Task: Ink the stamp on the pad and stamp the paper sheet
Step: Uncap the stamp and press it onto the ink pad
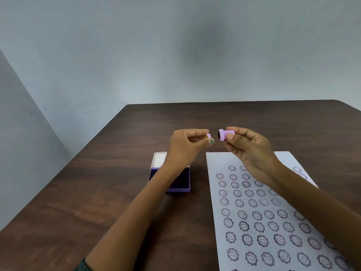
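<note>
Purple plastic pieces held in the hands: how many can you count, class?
2: a small cap pinched in the left hand, and the stamp held sideways in the right hand.

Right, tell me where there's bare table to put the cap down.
Bare table lies left of the ink pad box, and beyond it up to the far edge. A narrow strip runs between box and paper sheet. The sheet is crowded with stamped faces.
</note>
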A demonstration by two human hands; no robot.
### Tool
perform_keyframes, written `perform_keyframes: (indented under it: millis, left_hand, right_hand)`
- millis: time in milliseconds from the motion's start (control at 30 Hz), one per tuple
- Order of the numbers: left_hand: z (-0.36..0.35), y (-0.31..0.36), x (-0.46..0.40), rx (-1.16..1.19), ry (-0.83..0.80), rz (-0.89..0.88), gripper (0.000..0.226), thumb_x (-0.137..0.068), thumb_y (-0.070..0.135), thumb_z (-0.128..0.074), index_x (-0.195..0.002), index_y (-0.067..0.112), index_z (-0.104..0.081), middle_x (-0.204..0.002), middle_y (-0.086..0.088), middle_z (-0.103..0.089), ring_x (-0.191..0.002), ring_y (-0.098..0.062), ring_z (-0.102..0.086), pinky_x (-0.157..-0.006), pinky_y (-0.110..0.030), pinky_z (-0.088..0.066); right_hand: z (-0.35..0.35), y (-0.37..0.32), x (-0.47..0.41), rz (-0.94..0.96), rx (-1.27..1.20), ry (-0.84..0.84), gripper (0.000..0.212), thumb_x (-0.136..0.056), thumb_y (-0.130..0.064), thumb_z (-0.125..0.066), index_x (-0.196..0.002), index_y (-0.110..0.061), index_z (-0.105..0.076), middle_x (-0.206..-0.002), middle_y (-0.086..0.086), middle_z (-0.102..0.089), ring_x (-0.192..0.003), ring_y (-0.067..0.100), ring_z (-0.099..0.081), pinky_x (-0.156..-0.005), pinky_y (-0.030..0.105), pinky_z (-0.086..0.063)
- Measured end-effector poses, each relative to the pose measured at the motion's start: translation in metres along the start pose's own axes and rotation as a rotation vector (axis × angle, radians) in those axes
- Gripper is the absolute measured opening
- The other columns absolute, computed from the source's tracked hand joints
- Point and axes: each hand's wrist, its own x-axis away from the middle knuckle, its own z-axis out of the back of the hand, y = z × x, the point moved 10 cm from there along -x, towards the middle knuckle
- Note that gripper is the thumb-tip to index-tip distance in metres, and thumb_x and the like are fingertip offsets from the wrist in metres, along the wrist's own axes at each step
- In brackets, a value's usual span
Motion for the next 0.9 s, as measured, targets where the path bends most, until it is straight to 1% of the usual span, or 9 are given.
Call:
perform_keyframes:
  millis: [100, 133, 233, 333, 433, 533, 667, 767, 900]
  left_hand:
    - [-0.002, 0.001, 0.0, -0.338, -0.084, -0.061, 0.027, -0.078, 0.015, -0.074, -0.105, 0.017, -0.072, -0.092, 0.003, -0.072, -0.073, 0.0, -0.063, -0.066, -0.003, -0.047]
    - [-0.006, -0.001, 0.001, -0.415, -0.13, -0.064, 0.027, -0.079, 0.014, -0.072, -0.106, 0.016, -0.071, -0.095, 0.001, -0.072, -0.075, -0.002, -0.063, -0.069, -0.006, -0.048]
    - [-0.017, -0.008, 0.004, -0.554, -0.251, -0.06, 0.028, -0.082, 0.014, -0.069, -0.11, 0.014, -0.07, -0.107, -0.005, -0.072, -0.087, -0.013, -0.065, -0.083, -0.024, -0.051]
    - [-0.021, -0.007, 0.005, -0.623, -0.282, -0.09, 0.028, -0.084, 0.015, -0.067, -0.112, 0.012, -0.069, -0.116, -0.005, -0.069, -0.095, -0.019, -0.063, -0.082, -0.024, -0.047]
    - [-0.022, -0.008, 0.005, -0.632, -0.287, -0.102, 0.028, -0.085, 0.017, -0.067, -0.113, 0.013, -0.069, -0.118, -0.005, -0.068, -0.09, -0.014, -0.06, -0.08, -0.022, -0.044]
    - [-0.018, -0.005, 0.004, -0.623, -0.269, -0.115, 0.03, -0.084, 0.024, -0.068, -0.114, 0.018, -0.068, -0.12, -0.002, -0.066, -0.096, -0.014, -0.061, -0.081, -0.024, -0.045]
    - [0.004, 0.007, -0.001, -0.535, -0.153, -0.135, 0.024, -0.085, 0.036, -0.063, -0.106, 0.027, -0.07, -0.112, 0.005, -0.068, -0.094, -0.01, -0.061, -0.084, -0.032, -0.051]
    - [0.027, 0.007, 0.001, -0.418, -0.095, -0.108, 0.019, -0.087, 0.035, -0.061, -0.101, 0.027, -0.071, -0.104, 0.009, -0.071, -0.094, -0.009, -0.064, -0.087, -0.04, -0.054]
    - [0.066, -0.003, 0.016, -0.329, -0.047, -0.109, 0.014, -0.087, 0.03, -0.062, -0.097, 0.03, -0.073, -0.094, 0.017, -0.07, -0.088, 0.0, -0.064, -0.081, -0.026, -0.05]
  right_hand:
    - [0.007, -0.001, 0.002, -0.006, 0.033, 0.047, 0.027, -0.075, -0.008, -0.066, -0.102, -0.009, -0.065, -0.086, -0.002, -0.076, -0.086, 0.016, -0.071, -0.068, 0.018, -0.056]
    - [0.008, -0.001, 0.002, -0.006, 0.055, 0.055, 0.026, -0.076, -0.007, -0.066, -0.102, -0.009, -0.066, -0.086, -0.002, -0.076, -0.085, 0.015, -0.071, -0.067, 0.018, -0.056]
    - [0.008, -0.001, 0.003, -0.004, 0.092, 0.061, 0.026, -0.076, -0.008, -0.067, -0.102, -0.009, -0.065, -0.089, 0.0, -0.075, -0.084, 0.014, -0.071, -0.067, 0.018, -0.056]
    - [0.008, -0.001, 0.003, -0.003, 0.137, 0.065, 0.027, -0.076, -0.009, -0.067, -0.102, -0.01, -0.065, -0.096, 0.004, -0.073, -0.086, 0.015, -0.071, -0.073, 0.02, -0.057]
    - [0.007, -0.001, 0.004, 0.0, 0.176, 0.063, 0.024, -0.076, -0.01, -0.067, -0.1, -0.013, -0.066, -0.097, 0.004, -0.072, -0.087, 0.016, -0.071, -0.075, 0.021, -0.057]
    - [0.005, -0.003, 0.006, 0.005, 0.226, 0.06, 0.026, -0.076, -0.012, -0.068, -0.101, -0.013, -0.065, -0.1, 0.005, -0.072, -0.091, 0.018, -0.07, -0.08, 0.025, -0.057]
    - [-0.002, -0.01, 0.01, 0.046, 0.374, 0.073, 0.03, -0.076, -0.017, -0.068, -0.106, -0.012, -0.064, -0.103, 0.009, -0.07, -0.094, 0.02, -0.068, -0.085, 0.032, -0.054]
    - [-0.011, -0.015, 0.013, 0.064, 0.436, 0.075, 0.033, -0.078, -0.019, -0.067, -0.109, -0.011, -0.063, -0.105, 0.01, -0.07, -0.095, 0.021, -0.067, -0.087, 0.034, -0.054]
    - [-0.039, -0.023, 0.02, 0.096, 0.482, -0.025, 0.028, -0.077, -0.017, -0.07, -0.104, -0.014, -0.066, -0.098, 0.009, -0.072, -0.087, 0.018, -0.07, -0.081, 0.028, -0.057]
